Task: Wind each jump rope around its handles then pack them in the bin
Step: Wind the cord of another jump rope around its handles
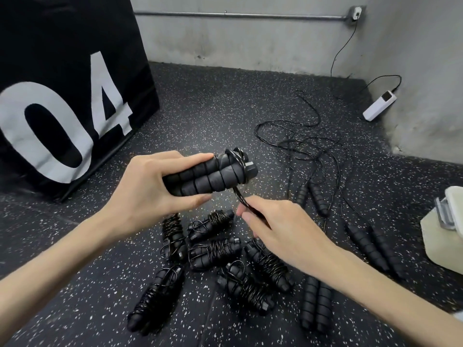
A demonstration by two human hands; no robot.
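Note:
My left hand grips two black ribbed jump rope handles held side by side above the floor. A few turns of thin black rope circle their right end. My right hand pinches the rope just below the handles. Several wound ropes lie on the speckled floor under my hands. Unwound handle pairs lie to the right with loose rope tangled beyond them. A pale bin with a clip lid shows at the right edge.
A big black padded box marked 04 stands at the left. A white power bank with a cable lies near the grey wall corner at the back right. The floor is dark speckled rubber.

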